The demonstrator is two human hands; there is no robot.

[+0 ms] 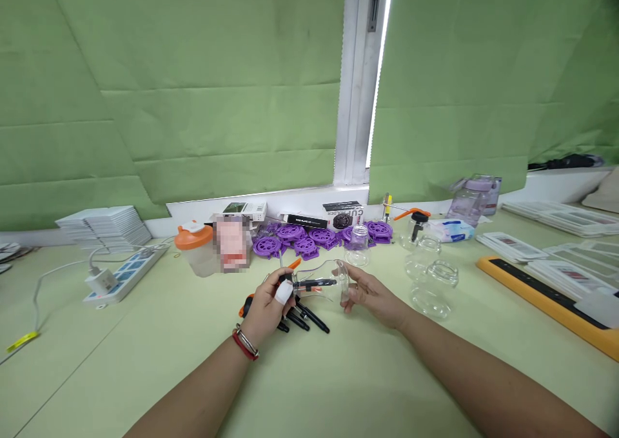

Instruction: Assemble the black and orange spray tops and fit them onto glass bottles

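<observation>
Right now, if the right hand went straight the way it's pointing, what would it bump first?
The clear glass: the right hand is touching its wide end. Past that, the line seems to run toward the purple wheel-shaped parts, but depth is hard to judge.

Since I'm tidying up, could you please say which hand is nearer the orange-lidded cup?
Left. The left hand is right of the cup, lower in view; the right hand is farther right, at the rim of the glass.
</observation>
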